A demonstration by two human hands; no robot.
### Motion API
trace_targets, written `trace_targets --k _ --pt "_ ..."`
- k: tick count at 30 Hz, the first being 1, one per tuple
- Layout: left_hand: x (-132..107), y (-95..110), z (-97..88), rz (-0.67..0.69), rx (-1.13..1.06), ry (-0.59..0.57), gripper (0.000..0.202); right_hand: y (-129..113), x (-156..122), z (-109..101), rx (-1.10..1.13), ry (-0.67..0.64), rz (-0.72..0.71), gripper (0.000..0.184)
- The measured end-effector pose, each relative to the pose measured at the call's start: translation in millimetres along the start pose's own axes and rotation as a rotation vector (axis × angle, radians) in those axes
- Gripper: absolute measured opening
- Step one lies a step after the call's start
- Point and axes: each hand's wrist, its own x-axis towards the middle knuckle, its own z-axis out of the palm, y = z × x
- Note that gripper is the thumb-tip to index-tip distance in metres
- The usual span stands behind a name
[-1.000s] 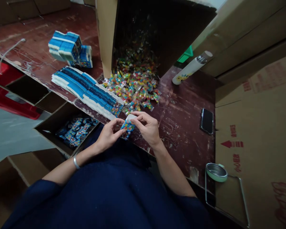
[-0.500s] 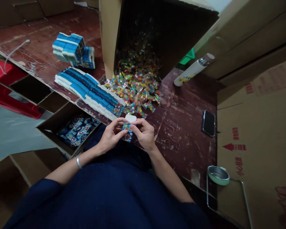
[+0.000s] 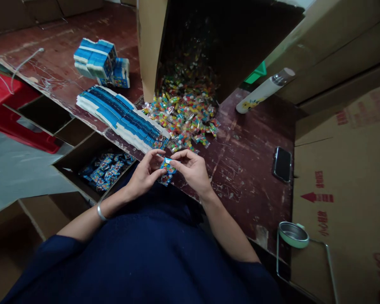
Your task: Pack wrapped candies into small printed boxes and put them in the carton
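Both my hands pinch a small blue printed box point(image 3: 166, 171) at the near edge of the dark red table point(image 3: 240, 156). My left hand point(image 3: 144, 175) grips its left side and my right hand point(image 3: 193, 169) presses its top end with fingers curled. Just beyond lies a pile of small clear candy packets point(image 3: 183, 118) spilling from a tipped cardboard carton point(image 3: 148, 46). A row of flat blue box blanks point(image 3: 120, 120) lies to the left of the pile.
A stack of blue boxes point(image 3: 98, 63) sits far left on the table. An open carton with filled blue boxes point(image 3: 106, 166) stands below the table edge. A black phone point(image 3: 281, 164), a white bottle point(image 3: 262, 90), a metal cup point(image 3: 293, 234) and large cartons point(image 3: 345, 181) are right.
The white flap that stuck up from the box's top is now folded down under my right fingers. The view shifted slightly; both hands stay on the box.
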Motion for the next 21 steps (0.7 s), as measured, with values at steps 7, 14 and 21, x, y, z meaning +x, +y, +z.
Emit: trace_targets --k 7,14,21 --pt "-3 8 -7.3 0.024 0.115 -0.093 0.052 -4 9 -3 -0.051 -0.026 -0.022 0.030" --pt "-4 12 -19.4 0.013 0.203 -0.098 0.027 -5 -4 4 -0.189 -0.126 -0.180 0.032" --pt "5 55 -107.0 0.118 0.816 -0.140 0.027 35 31 9 -0.562 -0.075 -0.266 0.045"
